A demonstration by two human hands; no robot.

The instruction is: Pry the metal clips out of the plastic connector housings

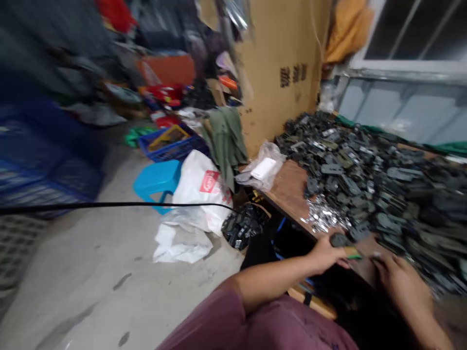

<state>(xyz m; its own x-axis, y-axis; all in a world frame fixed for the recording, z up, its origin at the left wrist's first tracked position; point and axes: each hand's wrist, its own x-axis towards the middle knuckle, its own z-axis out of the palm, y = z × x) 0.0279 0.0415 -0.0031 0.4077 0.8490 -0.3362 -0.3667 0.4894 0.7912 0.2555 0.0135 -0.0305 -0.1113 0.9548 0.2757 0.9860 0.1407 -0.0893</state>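
Observation:
My left hand (328,253) is closed on a dark part (340,239) at the front edge of the brown table (290,189). A green and yellow strip shows beside its fingers. To the right, my right hand (403,282) is blurred over the table edge, its fingers bent near a tiny light piece (377,254); whether it grips that piece is unclear. Beyond both hands lies a large heap of dark grey-green parts (343,165). Small shiny metal pieces (324,214) lie in a pile near my left hand.
A clear bag with a white box (263,168) lies on the table's left end. Left of the table are a white plastic bag (197,187), a blue stool (156,180) and a container of dark parts (244,226). A black cable (109,205) crosses the view.

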